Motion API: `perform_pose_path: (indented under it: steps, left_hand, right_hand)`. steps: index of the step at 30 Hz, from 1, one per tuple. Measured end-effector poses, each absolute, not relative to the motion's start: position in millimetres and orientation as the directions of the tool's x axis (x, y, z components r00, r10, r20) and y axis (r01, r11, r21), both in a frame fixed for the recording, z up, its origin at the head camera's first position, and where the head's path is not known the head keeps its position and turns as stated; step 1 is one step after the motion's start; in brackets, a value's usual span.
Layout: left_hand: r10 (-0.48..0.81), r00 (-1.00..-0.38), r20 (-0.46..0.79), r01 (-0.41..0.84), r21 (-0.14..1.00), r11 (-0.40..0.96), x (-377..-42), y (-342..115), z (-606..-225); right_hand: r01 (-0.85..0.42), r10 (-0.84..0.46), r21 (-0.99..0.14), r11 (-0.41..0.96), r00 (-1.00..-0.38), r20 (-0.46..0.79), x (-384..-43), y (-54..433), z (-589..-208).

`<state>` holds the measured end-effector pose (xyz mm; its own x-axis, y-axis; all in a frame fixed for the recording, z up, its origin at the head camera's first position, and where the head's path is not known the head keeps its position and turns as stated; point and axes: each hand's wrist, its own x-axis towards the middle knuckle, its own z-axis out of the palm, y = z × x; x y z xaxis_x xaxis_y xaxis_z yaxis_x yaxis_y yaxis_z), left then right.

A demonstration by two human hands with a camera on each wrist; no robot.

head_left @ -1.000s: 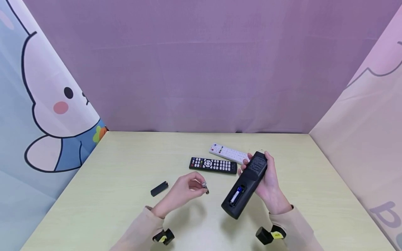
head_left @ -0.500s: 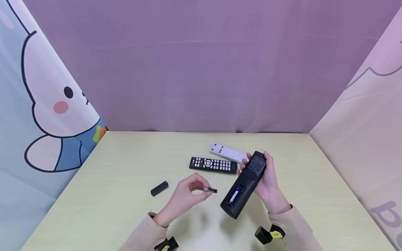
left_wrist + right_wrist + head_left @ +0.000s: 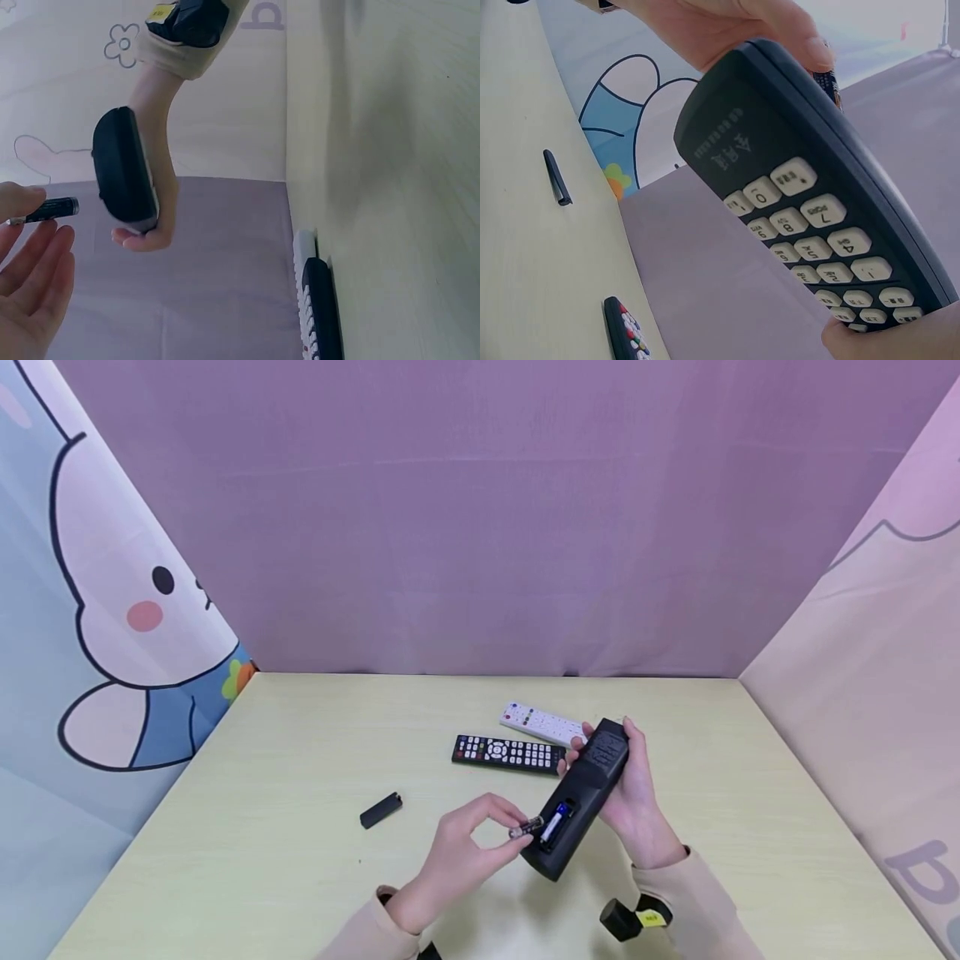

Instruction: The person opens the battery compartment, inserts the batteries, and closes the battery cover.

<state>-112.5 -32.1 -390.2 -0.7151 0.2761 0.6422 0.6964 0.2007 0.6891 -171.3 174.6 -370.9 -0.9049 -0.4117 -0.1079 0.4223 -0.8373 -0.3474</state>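
My right hand [image 3: 636,802] grips a black remote control [image 3: 592,783], its back turned up and tilted above the table. In its uncovered battery slot lies one blue and white battery [image 3: 555,823]. Between thumb and fingers, my left hand [image 3: 468,852] pinches a dark battery [image 3: 527,828] right at the slot's left edge in the head view. The left wrist view shows that dark battery [image 3: 52,210] lengthwise between the fingertips. White number keys on the remote's front [image 3: 817,217] face the right wrist camera.
A small black battery cover [image 3: 381,811] lies on the table [image 3: 285,827] to the left. Behind the hands lie a second black remote [image 3: 510,754] and a white remote [image 3: 543,724], partly hidden by the right hand. A purple curtain [image 3: 480,527] hangs at the back.
My left hand has moved right, bringing the dark battery from mid-table up to the remote and turning it. The right hand and its remote have shifted slightly left.
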Motion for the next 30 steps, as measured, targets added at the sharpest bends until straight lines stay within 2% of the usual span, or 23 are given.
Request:
perform_pose_path:
  steps: [7, 10, 21, 30]
  left_hand:
    - [0.338, -0.503, 0.796, 0.863, 0.441, 0.246, -113.5, -23.2, -394.4]
    - [0.362, -0.451, 0.816, 0.888, 0.366, 0.28, -114.6, -20.8, -395.5]
    - [0.384, -0.439, 0.812, 0.885, 0.317, 0.34, -115.5, -15.5, -395.7]
    - [0.395, -0.366, 0.842, 0.901, 0.215, 0.378, -117.6, -14.5, -399.1]
  right_hand:
    - [0.413, -0.399, -0.358, -0.838, -0.91, -0.114, -170.6, 171.8, -370.4]
    - [0.41, -0.396, -0.36, -0.838, -0.911, -0.115, -170.3, 171.2, -370.1]
    - [0.411, -0.409, -0.344, -0.844, -0.909, -0.081, -170.0, 169.9, -369.6]
    - [0.419, -0.422, -0.337, -0.843, -0.904, -0.069, -170.9, 169.5, -370.9]
